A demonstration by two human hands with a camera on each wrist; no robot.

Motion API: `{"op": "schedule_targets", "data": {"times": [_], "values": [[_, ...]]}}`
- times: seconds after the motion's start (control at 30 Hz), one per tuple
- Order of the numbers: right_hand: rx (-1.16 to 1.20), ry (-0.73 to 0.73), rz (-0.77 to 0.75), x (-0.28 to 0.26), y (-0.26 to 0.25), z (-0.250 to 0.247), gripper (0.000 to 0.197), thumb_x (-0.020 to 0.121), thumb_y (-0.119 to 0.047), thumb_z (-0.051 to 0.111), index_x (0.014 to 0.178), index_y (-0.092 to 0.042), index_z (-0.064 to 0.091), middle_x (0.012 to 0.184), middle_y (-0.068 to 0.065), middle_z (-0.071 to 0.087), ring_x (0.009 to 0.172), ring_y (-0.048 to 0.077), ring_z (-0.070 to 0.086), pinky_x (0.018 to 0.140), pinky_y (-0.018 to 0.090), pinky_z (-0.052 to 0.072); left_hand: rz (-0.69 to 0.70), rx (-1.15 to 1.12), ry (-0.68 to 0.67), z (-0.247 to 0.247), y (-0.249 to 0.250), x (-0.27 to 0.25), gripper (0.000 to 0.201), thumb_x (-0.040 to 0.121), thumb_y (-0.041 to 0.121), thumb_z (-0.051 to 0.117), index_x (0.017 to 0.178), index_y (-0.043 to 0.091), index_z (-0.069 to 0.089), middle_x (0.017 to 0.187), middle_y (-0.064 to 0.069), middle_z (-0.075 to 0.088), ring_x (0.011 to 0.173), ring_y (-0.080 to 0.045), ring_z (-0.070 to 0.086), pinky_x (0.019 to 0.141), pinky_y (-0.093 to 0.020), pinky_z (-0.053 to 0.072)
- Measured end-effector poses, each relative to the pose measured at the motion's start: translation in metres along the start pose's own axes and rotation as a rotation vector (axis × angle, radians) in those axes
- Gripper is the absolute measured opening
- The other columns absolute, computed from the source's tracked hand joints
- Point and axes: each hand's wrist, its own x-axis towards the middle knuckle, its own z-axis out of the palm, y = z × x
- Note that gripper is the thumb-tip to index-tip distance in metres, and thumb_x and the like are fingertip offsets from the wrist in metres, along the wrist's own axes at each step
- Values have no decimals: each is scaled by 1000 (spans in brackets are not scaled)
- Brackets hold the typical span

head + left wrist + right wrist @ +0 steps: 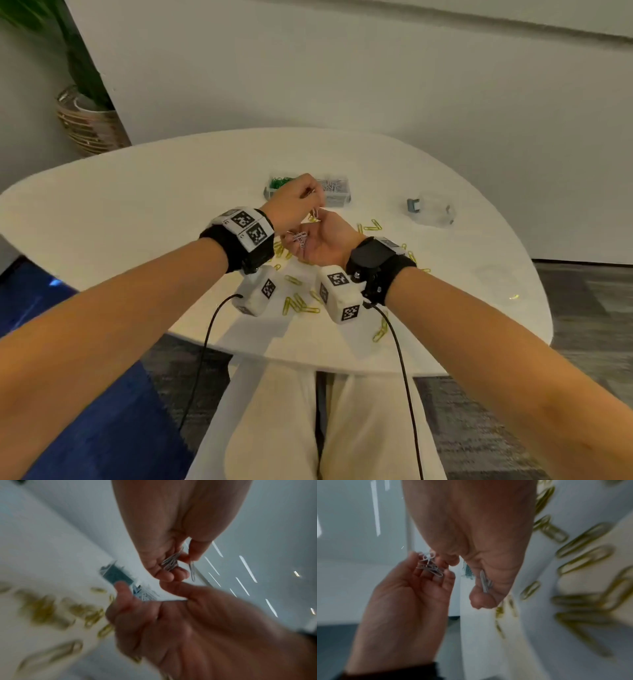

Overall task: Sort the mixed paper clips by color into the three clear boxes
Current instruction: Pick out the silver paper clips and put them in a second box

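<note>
Left hand (pixel 294 202) pinches silver clips (pixel 169 561) above table centre. Right hand (pixel 323 241), palm up, cups a silver clip bundle (pixel 300 237). Yellow clips (pixel 299 305) lie toward the near edge.

Thin shiny silver wire clips (pixel 300 237), bare metal look. Glossy yellow clips (pixel 301 305), smooth coat. Green clips (pixel 279 181), shiny too. Clear smooth plastic boxes (pixel 337 197), see-through walls. White table (pixel 137 205), smooth and matt. Black soft cloth wrist straps (pixel 236 250). White hard plastic blocks (pixel 340 298) with matt printed squares. Woven basket pot (pixel 89 126), rough.
</note>
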Motion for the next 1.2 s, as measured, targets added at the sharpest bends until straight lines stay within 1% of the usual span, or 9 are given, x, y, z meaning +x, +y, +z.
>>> {"op": "schedule_targets", "data": {"times": [0.1,0.17,0.27,0.37,0.47,0.57,0.83,1.0,1.2], "values": [[167,96,-205,4,-24,4,31,101,-27,34,94,-7,56,77,9,63,77,19,56,71,27,46,69,64,128,9,-4,20,14,89,14,54,78,23,58,88,-4,67,88,-23,63,82,-34,49],[194,117,-270,8,-37,-1,32,101,-17,32,84,-10,58,72,8,66,76,18,59,71,28,48,116,59,156,15,-6,30,18,89,11,52,79,22,61,88,0,68,88,-18,64,83,-28,49],[167,132,-301,21,-61,-17,27,97,-8,36,89,-3,61,78,14,67,75,20,60,81,26,44,152,-28,210,18,-9,47,21,89,5,47,89,17,65,96,-1,68,92,-16,64,85,-27,50],[164,208,-400,33,-101,-30,28,99,-14,32,93,-3,57,78,11,56,64,18,53,65,24,46,123,122,294,10,-21,76,25,87,2,48,104,13,64,111,-3,63,104,-16,58,90,-25,45],[86,265,-613,41,-135,-31,35,101,-18,29,83,-5,56,72,6,48,61,16,45,58,23,37,12,434,149,1,-34,110,37,87,9,57,124,12,54,131,-8,53,121,-23,49,99,-29,37],[-179,313,-654,59,-143,-31,36,101,-18,34,82,-4,61,74,8,56,66,17,52,63,23,39,-38,647,-48,1,-41,134,48,86,17,63,131,13,48,137,-8,48,125,-25,46,102,-33,38],[-783,557,-706,62,-140,-65,33,82,9,42,90,-10,67,87,4,66,79,11,61,73,22,45,33,720,-115,6,-50,147,52,87,20,65,134,11,47,131,-13,46,117,-26,50,97,-32,38],[-1627,538,-511,47,-138,-72,36,85,-11,62,120,-13,63,114,6,52,100,21,54,84,26,43,33,733,-127,10,-49,149,48,88,18,64,133,11,50,130,-14,45,116,-27,51,97,-32,39],[-1907,458,-510,44,-133,-59,33,91,-10,56,124,-9,61,120,10,61,106,24,57,86,23,39,33,757,-119,13,-40,148,38,85,18,67,121,9,59,123,-13,54,110,-27,54,92,-30,42]]}}
